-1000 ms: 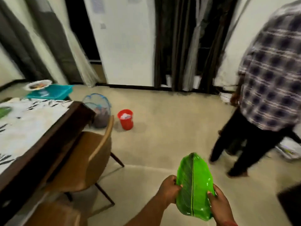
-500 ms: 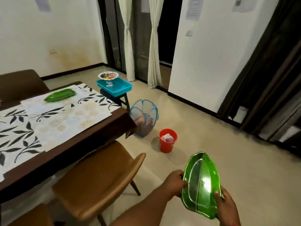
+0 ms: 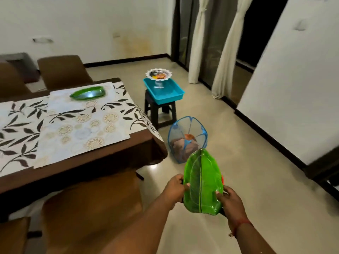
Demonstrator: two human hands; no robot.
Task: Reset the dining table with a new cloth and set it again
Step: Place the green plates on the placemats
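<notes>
I hold a green leaf-shaped plate [image 3: 201, 182] in front of me over the floor. My left hand [image 3: 175, 189] grips its left edge and my right hand [image 3: 232, 202] its lower right edge. To the left stands the dining table [image 3: 88, 162], covered by a white cloth with black leaves [image 3: 16, 131]. Floral placemats [image 3: 82, 129] lie on the cloth. A second green leaf plate [image 3: 88, 92] rests on the far placemat.
A brown chair [image 3: 91, 208] stands between me and the table; more chairs [image 3: 62, 70] are on the far side. A blue tray with a footed dish [image 3: 163, 92] sits on a dark stool [image 3: 159, 110]. A blue mesh basket [image 3: 187, 142] stands on the floor.
My view has swung left toward the table, and the person in the checked shirt has left the view. The plate stays in both my hands. The red bucket is now hidden behind it.
</notes>
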